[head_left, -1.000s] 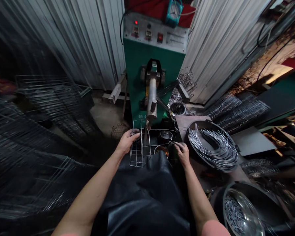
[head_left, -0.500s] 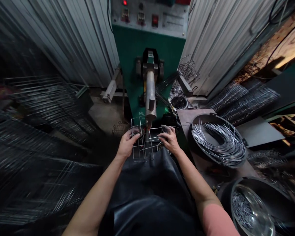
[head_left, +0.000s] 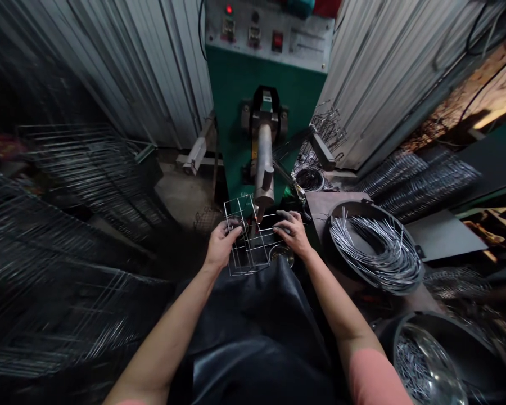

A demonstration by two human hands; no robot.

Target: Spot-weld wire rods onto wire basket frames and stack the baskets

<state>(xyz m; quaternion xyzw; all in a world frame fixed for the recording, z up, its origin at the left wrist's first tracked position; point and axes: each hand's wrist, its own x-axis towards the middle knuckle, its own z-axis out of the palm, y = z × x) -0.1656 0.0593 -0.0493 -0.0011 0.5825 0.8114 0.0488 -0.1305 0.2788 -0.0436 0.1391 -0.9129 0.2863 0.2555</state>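
Note:
My left hand [head_left: 224, 243] is closed around the left side of a small wire rack [head_left: 248, 248] made of thin crossing rods, thumb on top. At the rack's right side, my right hand [head_left: 292, 232] pinches a thin wire rod [head_left: 270, 216] that runs toward the rack; its fingertips are dark with grime. Between the hands, the pointed copper-coloured electrode [head_left: 260, 214] of a green spot welder [head_left: 231, 84] comes down onto the wires, with a small orange glow at the contact. The lower electrode is mostly hidden.
On the right, a round black tray [head_left: 334, 247] holds bent wire lengths [head_left: 379, 247]. Below it stands a metal bowl [head_left: 447, 365] with short rods. Stacked wire racks [head_left: 88, 169] fill the left side, partly blurred. A dark apron [head_left: 253, 337] covers my lap.
The rack has turned slightly between my hands, its near end swinging right. The electrode stays at the wires. The whole view has shifted a little, and both hands keep their grip.

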